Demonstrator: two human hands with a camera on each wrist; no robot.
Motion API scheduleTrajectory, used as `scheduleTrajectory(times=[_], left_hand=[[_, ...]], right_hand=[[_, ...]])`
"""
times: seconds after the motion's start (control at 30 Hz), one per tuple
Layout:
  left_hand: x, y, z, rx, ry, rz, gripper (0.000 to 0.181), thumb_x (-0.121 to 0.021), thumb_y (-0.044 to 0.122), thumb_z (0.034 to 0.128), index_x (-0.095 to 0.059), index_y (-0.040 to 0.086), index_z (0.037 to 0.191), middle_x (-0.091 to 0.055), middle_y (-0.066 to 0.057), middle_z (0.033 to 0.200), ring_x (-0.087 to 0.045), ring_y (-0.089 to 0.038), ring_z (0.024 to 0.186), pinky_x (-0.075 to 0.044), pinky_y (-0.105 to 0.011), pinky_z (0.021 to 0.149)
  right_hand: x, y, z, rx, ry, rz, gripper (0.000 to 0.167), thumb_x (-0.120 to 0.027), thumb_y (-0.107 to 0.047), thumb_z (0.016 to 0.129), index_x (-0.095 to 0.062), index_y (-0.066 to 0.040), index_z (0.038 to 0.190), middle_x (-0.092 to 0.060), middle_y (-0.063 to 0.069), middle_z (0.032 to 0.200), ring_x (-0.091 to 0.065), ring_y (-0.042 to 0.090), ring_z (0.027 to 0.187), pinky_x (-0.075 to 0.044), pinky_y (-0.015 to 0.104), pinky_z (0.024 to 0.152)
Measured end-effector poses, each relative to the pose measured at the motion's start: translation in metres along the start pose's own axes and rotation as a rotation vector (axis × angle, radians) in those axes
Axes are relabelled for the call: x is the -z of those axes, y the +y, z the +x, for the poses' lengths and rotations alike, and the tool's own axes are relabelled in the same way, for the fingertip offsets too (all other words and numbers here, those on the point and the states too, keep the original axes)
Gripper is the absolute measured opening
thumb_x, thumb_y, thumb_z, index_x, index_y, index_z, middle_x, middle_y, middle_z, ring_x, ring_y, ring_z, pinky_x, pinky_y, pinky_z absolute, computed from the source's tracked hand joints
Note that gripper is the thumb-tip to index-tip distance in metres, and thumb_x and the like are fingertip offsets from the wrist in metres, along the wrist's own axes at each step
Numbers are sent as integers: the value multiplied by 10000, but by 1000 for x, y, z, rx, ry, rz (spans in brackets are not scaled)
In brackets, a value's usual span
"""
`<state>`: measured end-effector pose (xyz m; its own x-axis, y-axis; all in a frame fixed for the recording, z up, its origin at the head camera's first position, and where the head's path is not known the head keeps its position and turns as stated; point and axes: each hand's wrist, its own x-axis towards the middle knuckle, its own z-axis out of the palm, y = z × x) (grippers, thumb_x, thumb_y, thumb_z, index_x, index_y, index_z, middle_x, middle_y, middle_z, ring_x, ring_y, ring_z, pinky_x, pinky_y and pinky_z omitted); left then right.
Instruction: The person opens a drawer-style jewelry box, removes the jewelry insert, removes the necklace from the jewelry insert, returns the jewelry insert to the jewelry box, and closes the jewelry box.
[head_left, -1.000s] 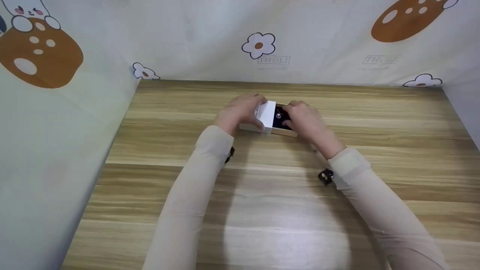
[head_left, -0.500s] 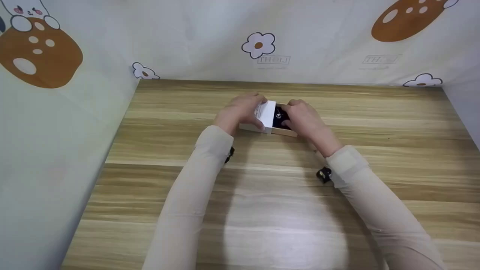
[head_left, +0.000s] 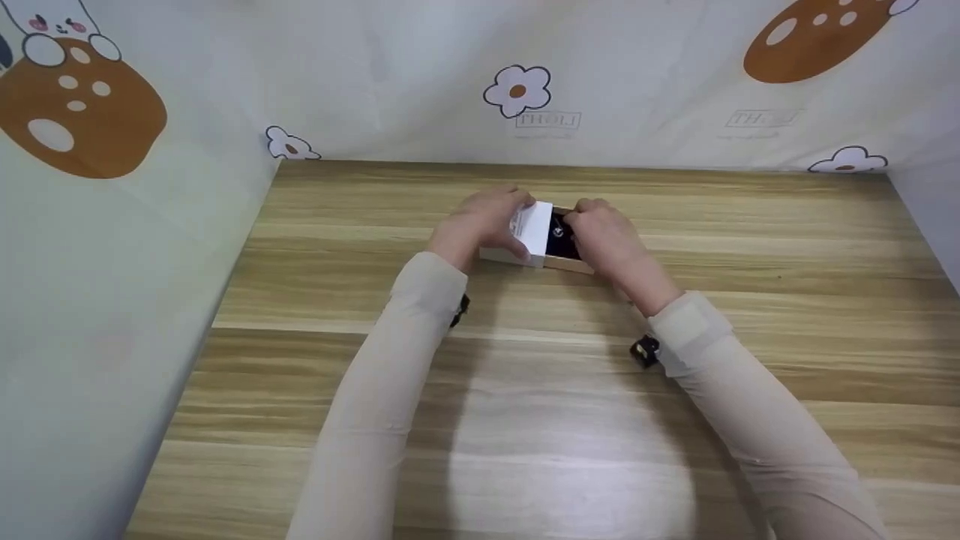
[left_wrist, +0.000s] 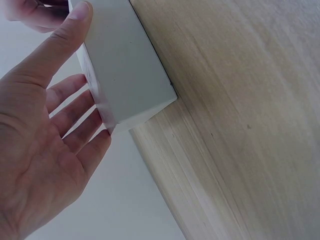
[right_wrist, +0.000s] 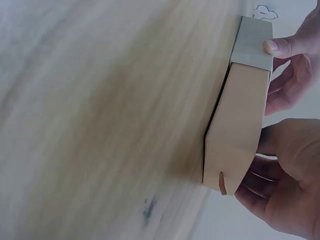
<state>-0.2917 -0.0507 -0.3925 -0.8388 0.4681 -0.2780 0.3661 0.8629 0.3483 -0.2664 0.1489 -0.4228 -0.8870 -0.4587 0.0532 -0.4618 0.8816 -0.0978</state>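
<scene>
A white box sleeve point(head_left: 535, 228) lies on the table with a tan drawer point(head_left: 568, 264) partly out of its right side. Inside the drawer is a black insert point(head_left: 558, 246) bearing a small silvery pendant point(head_left: 557, 232). The left hand point(head_left: 484, 219) grips the sleeve, its thumb on the near side point(left_wrist: 125, 65) and its fingers across the top and far edge. The right hand point(head_left: 611, 241) bends over the drawer's right end, fingertips at the insert's upper right. In the right wrist view its curled fingers lie at the rim of the drawer point(right_wrist: 240, 110); their exact contact is partly hidden.
The wooden table point(head_left: 555, 420) meets a pale patterned backdrop point(head_left: 637, 82) behind the box, with more pale sheeting at the left and right. A small black device point(head_left: 645, 351) sits at the right wrist and another point(head_left: 460, 310) at the left wrist.
The right thumb has drawn back from over the black insert, showing more of it, and the right wrist has shifted slightly left. The left hand, sleeve and drawer have stayed where they were.
</scene>
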Motion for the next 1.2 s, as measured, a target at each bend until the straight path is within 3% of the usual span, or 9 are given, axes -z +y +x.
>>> scheduleTrajectory(times=[0.23, 0.53, 0.83, 1.2], left_hand=[[-1, 1, 0, -7, 9, 7, 846, -890, 373, 716, -485, 170, 1431, -468, -65, 1475, -444, -269, 1364, -361, -430, 1165], [0, 1, -1, -11, 2, 12, 848, -894, 358, 711, -481, 164, 1427, -483, -53, 1445, -458, -258, 1336, -382, -407, 1143], [-1, 0, 1, -9, 2, 2, 844, -894, 349, 716, -483, 164, 1430, -494, -51, 1427, -466, -250, 1318, -379, -399, 1144], [-1, -1, 0, -18, 15, -6, 843, -899, 347, 705, -494, 154, 1418, -500, -67, 1430, -475, -271, 1326, -389, -409, 1137]], right_hand=[[2, -3, -1, -14, 14, -46, 194, -565, 50, 907, -694, 78, 1049, -653, 240, 1009, -628, 401, 926, -574, 505, 792], [1, -1, 1, -22, -3, -47, 230, -675, -75, 911, -689, 77, 1084, -634, 220, 1065, -593, 381, 980, -570, 495, 834], [-2, 0, 2, -15, 35, -47, 260, -674, -46, 891, -662, 120, 1091, -626, 241, 1079, -585, 391, 1000, -558, 492, 866], [-7, 2, 1, -11, 74, -12, 261, -721, -69, 872, -651, 90, 1067, -618, 225, 1091, -574, 394, 1009, -536, 486, 883]])
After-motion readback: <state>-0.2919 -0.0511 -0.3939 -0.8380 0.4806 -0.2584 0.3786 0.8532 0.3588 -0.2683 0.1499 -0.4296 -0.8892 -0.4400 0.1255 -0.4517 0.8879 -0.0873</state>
